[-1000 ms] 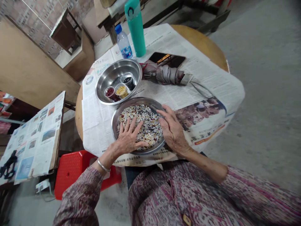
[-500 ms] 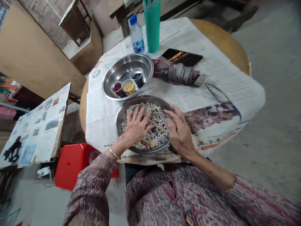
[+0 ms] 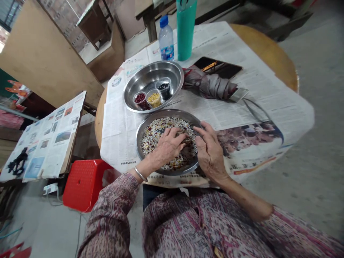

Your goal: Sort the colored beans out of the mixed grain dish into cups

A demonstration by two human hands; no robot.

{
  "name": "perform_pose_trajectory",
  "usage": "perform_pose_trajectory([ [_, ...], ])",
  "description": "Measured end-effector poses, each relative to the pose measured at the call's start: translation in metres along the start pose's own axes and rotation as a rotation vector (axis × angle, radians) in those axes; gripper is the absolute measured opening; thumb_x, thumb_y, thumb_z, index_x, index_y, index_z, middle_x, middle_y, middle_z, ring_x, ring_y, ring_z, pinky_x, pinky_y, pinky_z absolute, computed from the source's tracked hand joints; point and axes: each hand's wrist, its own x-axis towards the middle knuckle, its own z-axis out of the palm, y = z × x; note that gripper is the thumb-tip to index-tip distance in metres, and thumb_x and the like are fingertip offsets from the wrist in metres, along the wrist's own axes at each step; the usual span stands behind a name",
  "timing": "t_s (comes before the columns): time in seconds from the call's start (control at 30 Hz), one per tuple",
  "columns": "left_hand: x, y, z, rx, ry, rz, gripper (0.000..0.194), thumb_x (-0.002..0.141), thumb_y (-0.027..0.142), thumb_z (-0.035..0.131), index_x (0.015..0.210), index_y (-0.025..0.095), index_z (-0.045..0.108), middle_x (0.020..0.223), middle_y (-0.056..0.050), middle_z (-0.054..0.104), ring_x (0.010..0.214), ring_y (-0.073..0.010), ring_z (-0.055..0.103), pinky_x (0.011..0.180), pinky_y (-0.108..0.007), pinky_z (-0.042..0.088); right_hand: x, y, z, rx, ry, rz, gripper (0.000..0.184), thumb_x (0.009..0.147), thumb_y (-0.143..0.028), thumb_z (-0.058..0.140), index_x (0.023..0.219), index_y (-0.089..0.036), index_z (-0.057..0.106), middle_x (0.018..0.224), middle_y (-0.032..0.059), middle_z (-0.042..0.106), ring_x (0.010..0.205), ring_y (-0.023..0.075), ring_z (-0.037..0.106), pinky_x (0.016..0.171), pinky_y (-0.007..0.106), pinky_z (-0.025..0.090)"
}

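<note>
My left hand (image 3: 168,147) lies inside a round steel plate (image 3: 168,114), its fingers bunched down into a layer of mixed white, red and dark grains (image 3: 153,140). My right hand (image 3: 210,152) rests at the plate's right rim, fingers curved and holding nothing I can see. Behind the plate stands a steel bowl (image 3: 153,68). In it are small clear cups of red beans (image 3: 140,100), yellow grains (image 3: 154,100) and black grains (image 3: 164,90).
Newspaper (image 3: 120,143) covers the round wooden table (image 3: 268,50). Behind the bowl stand a water bottle (image 3: 166,39) and a teal flask (image 3: 185,30). A folded grey umbrella (image 3: 209,86) lies on a phone (image 3: 217,67). A red stool (image 3: 83,184) stands at lower left.
My left hand has slid right across the plate, and its spread fingers have bunched together in the grains. The whole scene has shifted right in view.
</note>
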Motion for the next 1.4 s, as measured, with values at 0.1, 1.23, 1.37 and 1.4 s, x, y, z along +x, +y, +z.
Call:
perform_pose_trajectory([
  [0.1, -0.009, -0.001, -0.007, 0.021, -0.054, 0.053, 0.025, 0.1, 0.01, 0.045, 0.112, 0.018, 0.065, 0.115, -0.009, 0.062, 0.109, -0.0229, 0.058, 0.102, -0.04, 0.053, 0.0, -0.001, 0.0, 0.001, 0.007, -0.001, 0.041, 0.104, -0.047, 0.038, 0.13, -0.026, 0.061, 0.155, 0.0113, 0.05, 0.143, 0.0278, 0.047, 0.12, 0.058, 0.037],
  [1.23, -0.094, -0.046, -0.003, -0.297, 0.502, -0.162, 0.022, 0.103, 0.016, 0.047, 0.095, 0.019, 0.068, 0.094, -0.004, 0.063, 0.091, -0.0149, 0.064, 0.087, -0.03, 0.057, -0.001, -0.002, -0.006, -0.127, -0.052, -0.086, 0.039, 0.102, -0.042, 0.045, 0.133, -0.025, 0.06, 0.155, 0.0123, 0.049, 0.144, 0.0316, 0.047, 0.118, 0.063, 0.038],
  [1.37, -0.094, -0.045, 0.005, -0.309, 0.576, -0.116, 0.028, 0.104, 0.016, 0.043, 0.101, 0.02, 0.07, 0.1, -0.006, 0.068, 0.096, -0.0155, 0.067, 0.089, -0.031, 0.059, 0.017, -0.01, -0.02, -0.328, -0.23, -0.364, 0.036, 0.096, -0.039, 0.059, 0.131, -0.029, 0.064, 0.154, 0.0083, 0.052, 0.149, 0.0347, 0.039, 0.12, 0.069, 0.03],
  [1.4, -0.094, -0.044, 0.006, -0.306, 0.596, -0.109, 0.029, 0.103, 0.015, 0.042, 0.102, 0.021, 0.071, 0.102, -0.007, 0.069, 0.098, -0.0162, 0.067, 0.091, -0.033, 0.059, 0.024, -0.012, -0.022, -0.339, -0.349, -0.457, 0.033, 0.096, -0.038, 0.06, 0.128, -0.031, 0.066, 0.152, 0.006, 0.055, 0.148, 0.0337, 0.041, 0.12, 0.068, 0.031],
])
